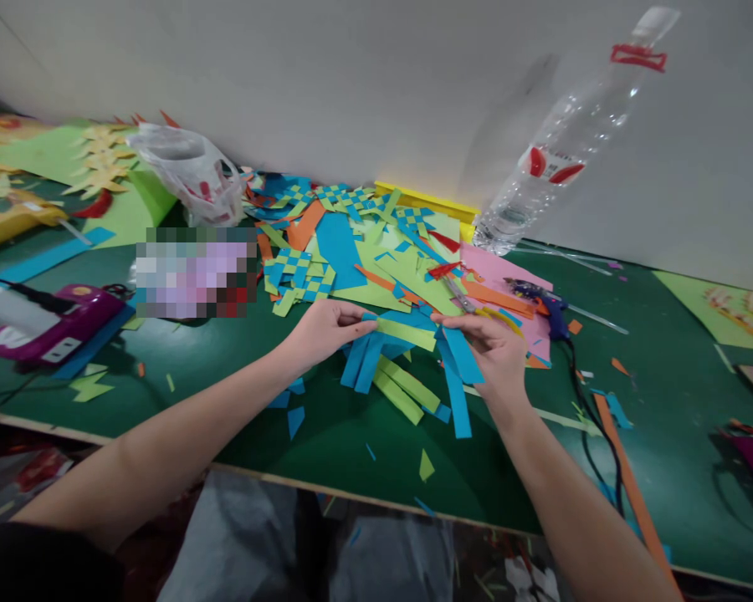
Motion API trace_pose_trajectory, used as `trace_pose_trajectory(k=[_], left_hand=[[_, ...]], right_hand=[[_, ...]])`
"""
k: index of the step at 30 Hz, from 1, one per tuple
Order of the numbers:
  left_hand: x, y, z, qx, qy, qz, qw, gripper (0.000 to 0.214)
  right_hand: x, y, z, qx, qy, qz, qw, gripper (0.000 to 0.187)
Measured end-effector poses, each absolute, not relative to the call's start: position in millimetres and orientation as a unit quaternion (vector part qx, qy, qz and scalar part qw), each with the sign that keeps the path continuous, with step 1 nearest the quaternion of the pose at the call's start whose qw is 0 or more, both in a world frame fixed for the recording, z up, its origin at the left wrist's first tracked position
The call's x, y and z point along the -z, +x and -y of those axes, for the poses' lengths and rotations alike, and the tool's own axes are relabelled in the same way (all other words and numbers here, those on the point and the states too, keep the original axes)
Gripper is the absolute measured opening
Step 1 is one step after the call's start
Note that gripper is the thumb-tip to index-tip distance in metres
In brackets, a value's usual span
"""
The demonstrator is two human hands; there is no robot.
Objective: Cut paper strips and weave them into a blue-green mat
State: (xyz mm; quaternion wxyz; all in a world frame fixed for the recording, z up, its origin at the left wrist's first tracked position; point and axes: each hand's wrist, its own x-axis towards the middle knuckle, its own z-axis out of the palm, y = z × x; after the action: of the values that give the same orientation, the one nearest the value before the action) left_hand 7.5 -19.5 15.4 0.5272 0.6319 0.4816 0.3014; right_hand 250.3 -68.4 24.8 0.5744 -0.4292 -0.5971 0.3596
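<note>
I see a green strip (407,334) left of the scissors (468,303), the left hand's (323,334) fingers pinching one end, the right hand's (500,355) pinching blue strips (458,393) at the other.

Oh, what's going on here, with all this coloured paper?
Someone is handling paper strips with both bare hands above a green table. The left hand and right hand each pinch blue strips, with a green strip stretching between them. Just beyond lie blue-and-green checkered pieces among loose paper, with scissors near the right hand. Paper scraps are scattered on the table's near side.
</note>
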Motion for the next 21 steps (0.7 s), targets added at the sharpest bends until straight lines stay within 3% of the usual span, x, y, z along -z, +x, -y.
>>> trace_pose_trajectory(k=[21], left_hand=[[-18.1,7.6,20.7,-0.303,0.657,-0.483,0.493,0.036]], right_hand=[[-25.5,249.3,68.8,-0.353,-0.453,0.607,0.549,0.01]])
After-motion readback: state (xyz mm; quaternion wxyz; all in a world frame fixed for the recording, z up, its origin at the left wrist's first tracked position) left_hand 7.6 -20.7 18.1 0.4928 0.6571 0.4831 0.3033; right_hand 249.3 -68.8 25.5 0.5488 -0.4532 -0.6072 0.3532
